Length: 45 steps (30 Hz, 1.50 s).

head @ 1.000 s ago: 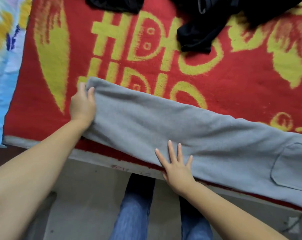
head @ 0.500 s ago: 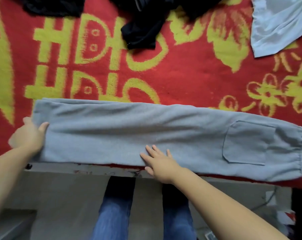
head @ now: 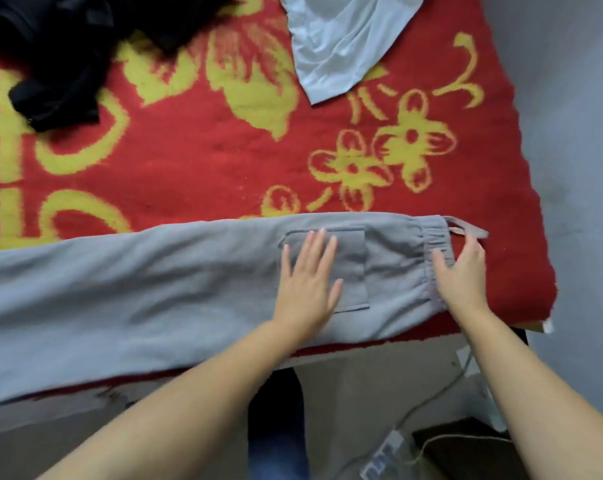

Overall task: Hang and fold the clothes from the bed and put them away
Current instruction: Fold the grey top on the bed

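Head view showed soft grey fleece trousers [head: 154, 292] lying flat along the fuzzy red-and-yellow blanket's [head: 223, 168] near edge; left hand [head: 307, 285] pressed its patch pocket [head: 348, 268], fingers spread; right hand [head: 461, 275], fingers loosely spread, touched the gathered waistband [head: 435, 244].

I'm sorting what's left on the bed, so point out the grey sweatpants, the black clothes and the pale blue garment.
grey sweatpants [head: 154, 292]: head view, on the flat leg fabric.
black clothes [head: 61, 64]: head view, on the middle of the dark heap.
pale blue garment [head: 341, 39]: head view, on its crumpled middle.
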Each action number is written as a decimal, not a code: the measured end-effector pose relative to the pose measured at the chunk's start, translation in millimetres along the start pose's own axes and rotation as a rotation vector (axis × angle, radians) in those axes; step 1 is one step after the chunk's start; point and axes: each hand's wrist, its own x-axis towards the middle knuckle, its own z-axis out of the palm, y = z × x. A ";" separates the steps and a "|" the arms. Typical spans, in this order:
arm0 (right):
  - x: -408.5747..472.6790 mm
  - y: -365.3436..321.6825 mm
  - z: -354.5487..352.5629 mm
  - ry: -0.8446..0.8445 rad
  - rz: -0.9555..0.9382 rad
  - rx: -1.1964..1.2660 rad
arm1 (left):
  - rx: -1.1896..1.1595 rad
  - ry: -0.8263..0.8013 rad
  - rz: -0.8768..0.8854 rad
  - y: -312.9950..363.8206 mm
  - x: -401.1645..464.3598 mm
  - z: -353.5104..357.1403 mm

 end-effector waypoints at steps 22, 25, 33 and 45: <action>-176.2 -212.5 73.5 -0.640 -0.293 0.308 | -1.572 -0.267 -0.778 -88.6 -31.8 -136.7; -207.0 -236.6 127.6 -0.752 -0.391 0.002 | -1.443 -0.202 -0.843 -134.5 -60.7 -152.2; -161.3 -190.2 123.7 -0.579 -0.355 0.196 | -0.345 0.165 -0.913 -175.6 -91.5 -126.3; -94.3 -125.8 126.9 -0.798 0.209 0.433 | -0.469 -0.253 -0.878 -139.7 -68.8 -88.5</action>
